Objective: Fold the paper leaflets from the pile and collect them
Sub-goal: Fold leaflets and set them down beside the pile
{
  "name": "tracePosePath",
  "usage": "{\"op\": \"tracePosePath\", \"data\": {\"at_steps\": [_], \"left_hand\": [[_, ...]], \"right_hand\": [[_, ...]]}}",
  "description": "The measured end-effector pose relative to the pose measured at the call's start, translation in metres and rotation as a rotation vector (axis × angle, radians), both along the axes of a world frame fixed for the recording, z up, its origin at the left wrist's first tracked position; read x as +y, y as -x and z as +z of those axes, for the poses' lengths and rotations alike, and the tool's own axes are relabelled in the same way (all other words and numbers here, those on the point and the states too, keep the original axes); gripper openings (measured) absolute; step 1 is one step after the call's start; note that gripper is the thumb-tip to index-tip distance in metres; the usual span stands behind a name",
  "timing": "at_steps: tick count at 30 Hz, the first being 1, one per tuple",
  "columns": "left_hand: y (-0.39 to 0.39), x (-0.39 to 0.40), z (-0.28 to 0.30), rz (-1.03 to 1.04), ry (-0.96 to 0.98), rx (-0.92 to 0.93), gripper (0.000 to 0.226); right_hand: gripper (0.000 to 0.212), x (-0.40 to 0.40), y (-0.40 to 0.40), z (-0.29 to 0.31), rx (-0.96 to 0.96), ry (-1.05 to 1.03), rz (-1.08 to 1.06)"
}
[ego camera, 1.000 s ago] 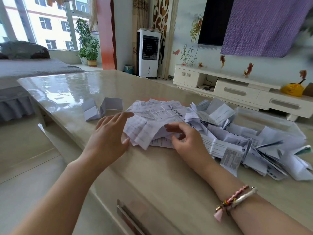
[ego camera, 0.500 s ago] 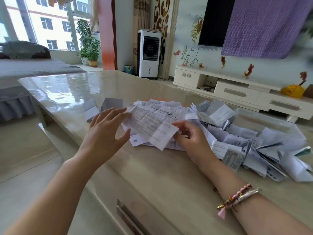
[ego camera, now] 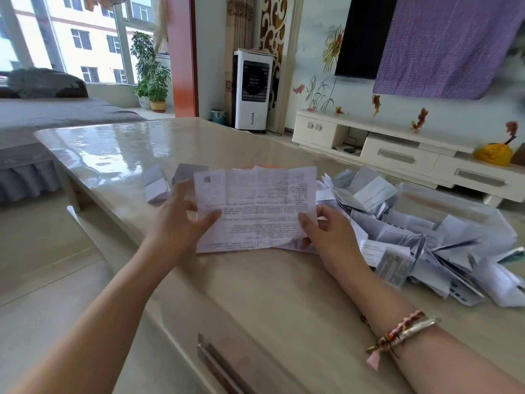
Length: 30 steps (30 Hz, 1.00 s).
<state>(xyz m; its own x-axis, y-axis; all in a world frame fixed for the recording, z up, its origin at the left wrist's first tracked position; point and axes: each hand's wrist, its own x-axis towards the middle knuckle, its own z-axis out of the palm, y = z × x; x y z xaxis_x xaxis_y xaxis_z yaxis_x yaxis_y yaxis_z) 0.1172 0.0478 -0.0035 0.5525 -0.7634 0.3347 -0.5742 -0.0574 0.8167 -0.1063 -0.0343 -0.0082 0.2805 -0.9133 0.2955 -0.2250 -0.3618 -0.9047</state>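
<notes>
One leaflet (ego camera: pixel 257 209) is held unfolded and upright just above the worktop (ego camera: pixel 270 294), printed side toward the camera, old crease lines visible across it. Its lower left edge is pinched by the left hand (ego camera: pixel 181 220), thumb in front; its lower right edge is pinched likewise by the right hand (ego camera: pixel 329 231). Step judged: sheet picked and opened, fold not yet started. Next move calls for edges to be aligned and a crease pressed along existing lines. The unfolded pile (ego camera: pixel 420 240) is spread to the right on the glossy beige worktop; two folded leaflets (ego camera: pixel 170 183) are set behind the left hand. Beyond: air cooler (ego camera: pixel 252 89), TV cabinet (ego camera: pixel 397 155), window.
</notes>
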Motion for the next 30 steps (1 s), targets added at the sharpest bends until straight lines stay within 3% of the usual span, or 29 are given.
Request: {"op": "tracePosePath", "data": {"at_steps": [2, 6, 11, 13, 16, 18, 21, 25, 30], "left_hand": [[0.001, -0.002, -0.007, -0.022, -0.068, -0.024, 0.067], [0.003, -0.004, -0.012, 0.001, -0.134, -0.172, 0.079], [0.007, -0.001, -0.017, 0.007, -0.177, -0.247, 0.086], [0.008, 0.003, -0.017, 0.042, -0.199, -0.356, 0.086], [0.011, 0.007, -0.014, -0.053, -0.078, -0.525, 0.070], [0.014, 0.008, -0.011, -0.192, -0.076, -0.532, 0.060], [0.019, 0.008, -0.015, -0.289, -0.175, -0.488, 0.088], [0.018, 0.009, -0.019, -0.305, -0.225, -0.479, 0.099], [0.007, 0.005, -0.014, -0.301, -0.198, -0.600, 0.075]], "right_hand": [[0.015, -0.001, 0.000, -0.003, 0.089, 0.029, -0.071], [0.058, 0.002, -0.001, -0.003, 0.370, 0.182, -0.137], [0.081, 0.004, -0.001, -0.006, 0.731, 0.331, -0.224], [0.076, 0.003, -0.001, -0.007, 0.803, 0.423, -0.254], [0.057, 0.004, -0.003, -0.006, 0.735, 0.547, -0.125], [0.058, 0.006, -0.006, -0.007, 0.690, 0.533, 0.005], [0.069, 0.009, -0.008, -0.009, 0.721, 0.491, 0.124], [0.058, 0.012, -0.006, -0.005, 0.718, 0.445, 0.122], [0.052, 0.011, -0.005, -0.005, 0.724, 0.559, 0.085]]}}
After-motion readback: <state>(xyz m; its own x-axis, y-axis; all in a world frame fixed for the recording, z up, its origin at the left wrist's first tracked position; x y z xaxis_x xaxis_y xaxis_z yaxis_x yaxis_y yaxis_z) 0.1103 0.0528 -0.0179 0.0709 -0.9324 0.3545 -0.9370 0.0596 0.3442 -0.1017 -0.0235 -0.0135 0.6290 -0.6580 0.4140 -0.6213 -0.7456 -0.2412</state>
